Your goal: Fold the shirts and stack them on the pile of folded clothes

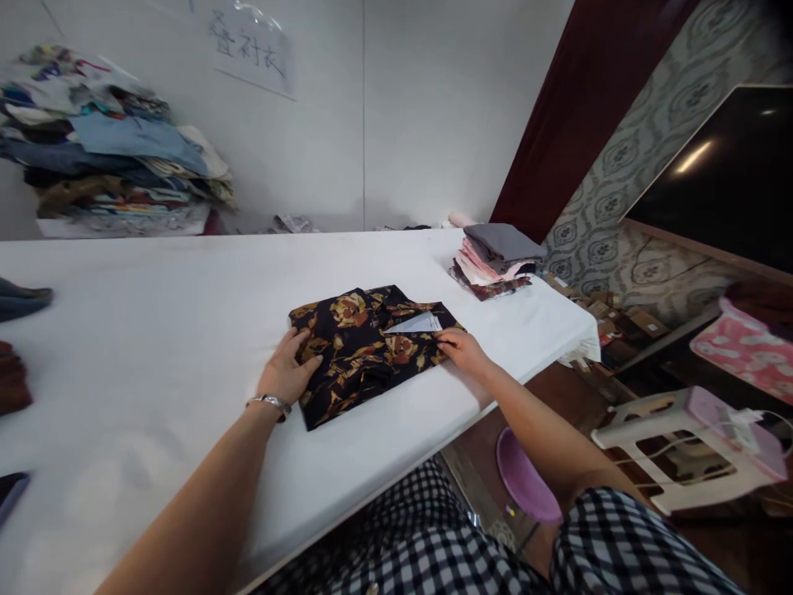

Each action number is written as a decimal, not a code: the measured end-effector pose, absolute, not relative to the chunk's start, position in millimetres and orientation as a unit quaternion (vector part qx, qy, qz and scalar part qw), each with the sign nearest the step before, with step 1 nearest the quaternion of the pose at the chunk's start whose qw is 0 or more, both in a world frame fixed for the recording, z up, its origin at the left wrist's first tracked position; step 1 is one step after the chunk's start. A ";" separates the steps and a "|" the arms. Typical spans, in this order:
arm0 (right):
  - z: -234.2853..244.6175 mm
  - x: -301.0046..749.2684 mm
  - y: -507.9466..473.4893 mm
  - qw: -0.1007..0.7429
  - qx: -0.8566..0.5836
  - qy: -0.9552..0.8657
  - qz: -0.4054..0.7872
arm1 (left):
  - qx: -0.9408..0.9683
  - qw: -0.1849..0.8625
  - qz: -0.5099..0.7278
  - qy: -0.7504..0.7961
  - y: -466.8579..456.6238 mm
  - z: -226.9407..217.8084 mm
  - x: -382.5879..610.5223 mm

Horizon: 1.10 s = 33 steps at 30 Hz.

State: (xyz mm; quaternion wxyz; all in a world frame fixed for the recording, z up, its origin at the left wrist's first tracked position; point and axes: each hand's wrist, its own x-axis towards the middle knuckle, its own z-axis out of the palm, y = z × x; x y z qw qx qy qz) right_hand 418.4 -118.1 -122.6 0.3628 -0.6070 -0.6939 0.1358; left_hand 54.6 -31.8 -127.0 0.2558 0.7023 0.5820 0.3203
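Note:
A folded dark shirt with gold and rust flowers lies on the white-covered table, its collar end toward the right. A pale label or lining patch shows inside its neck opening. My left hand, with a bracelet at the wrist, rests on the shirt's left edge with thumb and fingers apart. At the collar end my right hand pinches the fabric beside the pale patch. Some of its fingers are hidden under the hand.
A stack of folded clothes sits at the table's right end. Behind the table on the left rises a big clothes pile. Dark garments lie at the left edge. Right of the table stand a plastic stool and a purple basin.

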 end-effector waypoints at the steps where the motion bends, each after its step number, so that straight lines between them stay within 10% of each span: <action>1: -121.2 416.7 -117.4 0.377 -0.618 -0.675 0.145 | 0.702 0.256 0.320 0.582 -31.7 -126.7 54.6; 8: -108.3 408.4 -124.3 0.414 -0.633 -0.615 0.223 | 0.700 0.257 0.320 0.584 -31.8 -126.1 54.3; 33: -110.1 344.4 -147.3 0.140 -0.514 -0.846 0.034 | 0.702 0.265 0.314 0.582 -30.1 -129.7 54.0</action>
